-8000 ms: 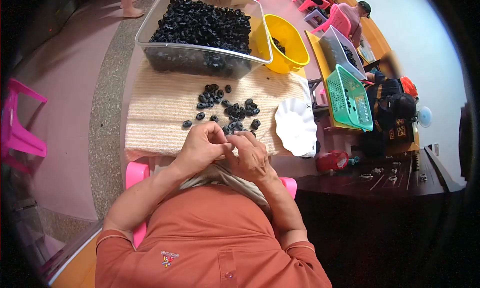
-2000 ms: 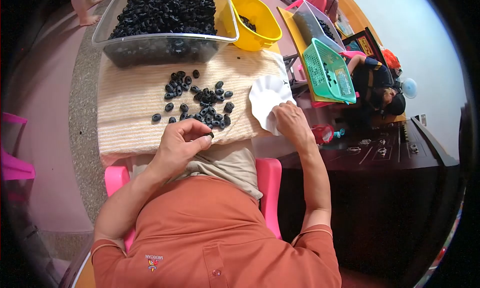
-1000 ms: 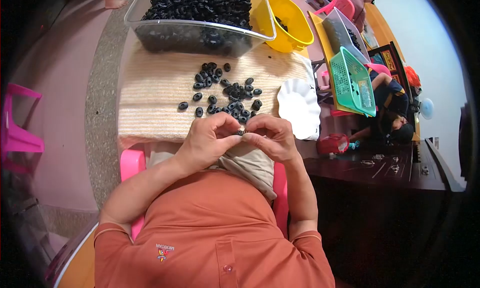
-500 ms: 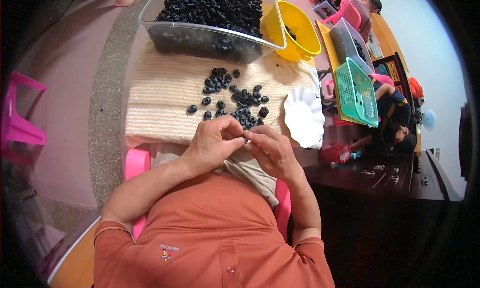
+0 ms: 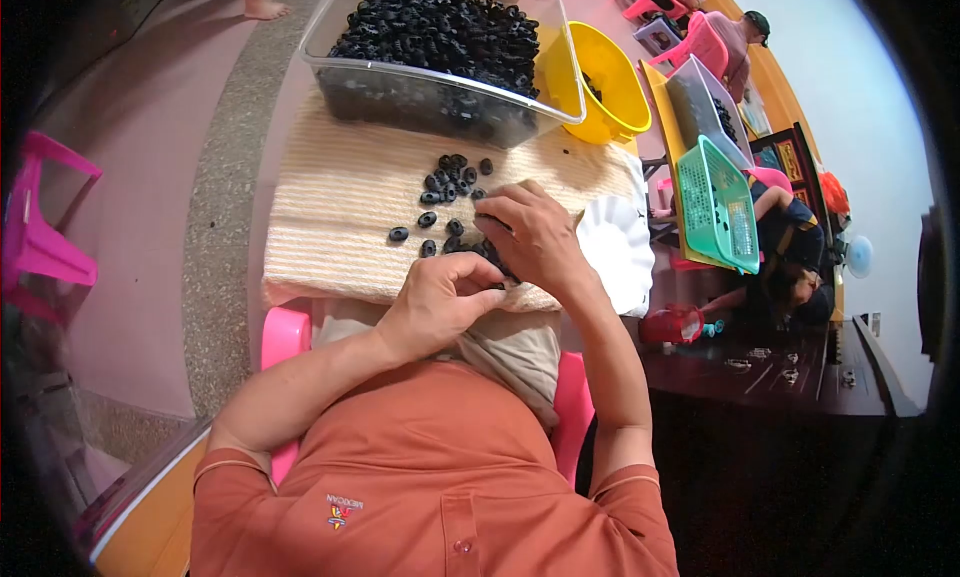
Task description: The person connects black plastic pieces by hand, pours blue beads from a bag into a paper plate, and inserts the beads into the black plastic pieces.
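Note:
Small black oval pieces with holes (image 5: 427,219) lie loose on a striped cream cloth (image 5: 330,217). My left hand (image 5: 440,302) is at the near edge of the cloth, its thumb and forefinger pinched on a small black piece (image 5: 500,286) that is mostly hidden. Over the right part of the loose pieces reaches my right hand (image 5: 540,239), fingers bent but apart, covering several of them. Whether its fingertips touch a piece is hard to see. A white scalloped dish (image 5: 615,257) lies just right of that hand, partly behind the wrist.
Beyond the cloth stands a clear plastic bin (image 5: 450,77) heaped with black pieces, beside a yellow tub (image 5: 610,87). To the right are a green basket (image 5: 715,202) and another person (image 5: 795,247) bending down. A pink stool (image 5: 50,222) stands at left.
My hands have come apart. The right hand has moved forward over the loose pieces, while the left keeps its pinch near the cloth's edge. The view has shifted slightly.

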Tool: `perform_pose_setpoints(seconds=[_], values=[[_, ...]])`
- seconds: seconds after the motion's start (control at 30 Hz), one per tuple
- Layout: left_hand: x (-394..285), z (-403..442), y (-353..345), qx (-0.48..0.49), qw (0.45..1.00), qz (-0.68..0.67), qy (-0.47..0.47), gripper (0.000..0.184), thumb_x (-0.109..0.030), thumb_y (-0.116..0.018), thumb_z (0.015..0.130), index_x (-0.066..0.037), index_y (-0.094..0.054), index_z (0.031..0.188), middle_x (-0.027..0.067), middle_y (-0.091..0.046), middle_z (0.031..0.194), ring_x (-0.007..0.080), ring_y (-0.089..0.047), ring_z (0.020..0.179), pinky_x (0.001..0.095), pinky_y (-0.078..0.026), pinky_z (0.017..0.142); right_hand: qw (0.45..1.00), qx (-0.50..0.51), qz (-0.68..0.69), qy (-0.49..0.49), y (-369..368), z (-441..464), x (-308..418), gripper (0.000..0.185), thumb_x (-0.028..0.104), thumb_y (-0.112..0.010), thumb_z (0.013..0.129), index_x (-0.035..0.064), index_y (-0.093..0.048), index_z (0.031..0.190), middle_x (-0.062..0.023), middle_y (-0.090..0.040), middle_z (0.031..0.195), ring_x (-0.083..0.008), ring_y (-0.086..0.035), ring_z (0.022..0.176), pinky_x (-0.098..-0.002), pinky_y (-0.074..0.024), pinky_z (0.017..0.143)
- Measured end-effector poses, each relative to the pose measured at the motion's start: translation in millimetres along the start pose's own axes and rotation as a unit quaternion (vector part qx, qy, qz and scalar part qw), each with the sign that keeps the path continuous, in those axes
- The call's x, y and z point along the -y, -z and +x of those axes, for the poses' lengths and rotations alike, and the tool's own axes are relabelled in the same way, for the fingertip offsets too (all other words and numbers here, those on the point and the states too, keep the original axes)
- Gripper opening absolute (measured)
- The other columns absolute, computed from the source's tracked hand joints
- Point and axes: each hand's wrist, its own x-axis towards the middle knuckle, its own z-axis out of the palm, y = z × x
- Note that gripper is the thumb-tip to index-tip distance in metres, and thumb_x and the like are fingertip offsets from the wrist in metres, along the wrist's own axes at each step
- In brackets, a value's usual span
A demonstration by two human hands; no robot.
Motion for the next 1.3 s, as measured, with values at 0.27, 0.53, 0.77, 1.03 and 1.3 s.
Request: perform_pose_setpoints(seconds=[0.27, 0.53, 0.77, 1.03, 1.3], values=[[-13.1, -2.0, 0.3, -0.006, 1.000, -0.024, 0.000, 0.017, -0.006, -0.078, 0.088, 0.003, -0.075, 0.102, 0.0099, -0.078, 0.092, 0.0124, -0.073, 0.084, 0.0288, -0.058, 0.076, 0.986, 0.091, -0.133, 0.040, -22.2, 32.8, 0.3, 0.026, 0.014, -0.072, 0.084, 0.0089, -0.077, 0.109, -0.0047, -0.070, 0.120, -0.0272, -0.061, 0.114, -0.0393, -0.0568, 0.089], [-11.1, -3.7, -0.6, 0.006, 1.000, -0.005, -0.012, 0.016, -0.004, -0.079, 0.091, 0.003, -0.073, 0.104, 0.0019, -0.074, 0.093, 0.0052, -0.068, 0.085, 0.0240, -0.057, 0.075, 0.975, 0.100, -0.179, 0.086, -26.4, 41.1, 0.8, 0.027, 0.009, -0.066, 0.083, 0.0059, -0.073, 0.109, -0.0058, -0.066, 0.109, -0.0270, -0.062, 0.107, -0.0394, -0.0569, 0.086], [-12.2, -4.0, -1.1, -0.002, 1.000, -0.002, -0.026, 0.014, -0.003, -0.078, 0.090, 0.003, -0.074, 0.102, 0.0037, -0.075, 0.092, 0.0063, -0.069, 0.084, 0.0242, -0.057, 0.074, 0.979, 0.096, -0.165, 0.079, -26.7, 40.2, 1.0, 0.029, 0.008, -0.064, 0.085, 0.0042, -0.071, 0.113, -0.0076, -0.067, 0.111, -0.0278, -0.063, 0.107, -0.0386, -0.0572, 0.084], [-7.4, -3.0, -1.4, -0.001, 1.000, -0.001, -0.019, 0.014, -0.003, -0.078, 0.090, 0.002, -0.074, 0.102, 0.0037, -0.075, 0.092, 0.0064, -0.069, 0.083, 0.0240, -0.057, 0.075, 0.972, 0.140, -0.181, 0.051, -23.1, 42.9, 4.2, 0.033, 0.011, -0.063, 0.086, 0.0049, -0.070, 0.118, -0.0080, -0.066, 0.112, -0.0284, -0.063, 0.108, -0.0394, -0.0577, 0.082], [-11.9, -3.2, -0.4, -0.005, 1.000, 0.004, -0.021, 0.014, -0.003, -0.079, 0.090, 0.003, -0.074, 0.102, 0.0044, -0.075, 0.091, 0.0071, -0.069, 0.084, 0.0246, -0.058, 0.075, 0.978, 0.085, -0.167, 0.086, -27.6, 31.8, -3.1, 0.031, 0.010, -0.063, 0.086, 0.0050, -0.069, 0.116, -0.0084, -0.063, 0.113, -0.0280, -0.061, 0.108, -0.0389, -0.0580, 0.084]])
